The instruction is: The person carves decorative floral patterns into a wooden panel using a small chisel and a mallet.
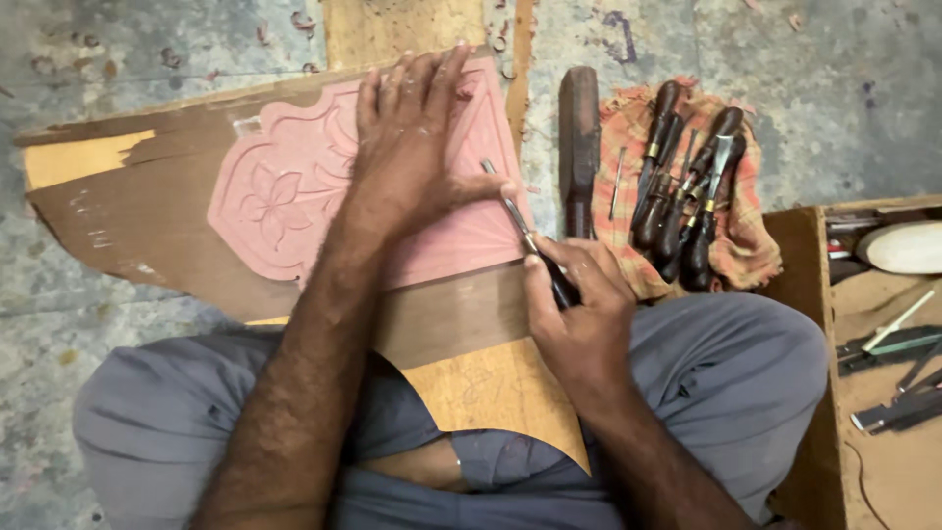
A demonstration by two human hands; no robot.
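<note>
Carved panel (294, 186), pink-surfaced with a leaf-and-flower relief, lies flat on a brown backing board (147, 211) that rests across the seated person's lap and on the floor (824, 88); the board gives the panel a firm, level bed. The left hand (412, 137) lies palm-down on the panel, fingers spread and extended, gripping nothing; its weight pins the work, and the thumb reaches sideways to touch the blade, apparently as a guide. The right hand (579, 314) is closed around the dark handle of a carving chisel (525, 236), whose narrow steel blade slants up and leftward so that its tip meets the panel's right edge beside the thumb. Just to the right, a long dark wooden mallet (579, 147) lies within reach. Beside it, a checked cloth (726, 206) holds a bundle of spare chisels (687, 196), dark handles gathered together, probably to keep edges from the stone. At far right an open wooden box (873, 393) holds further tools.
</note>
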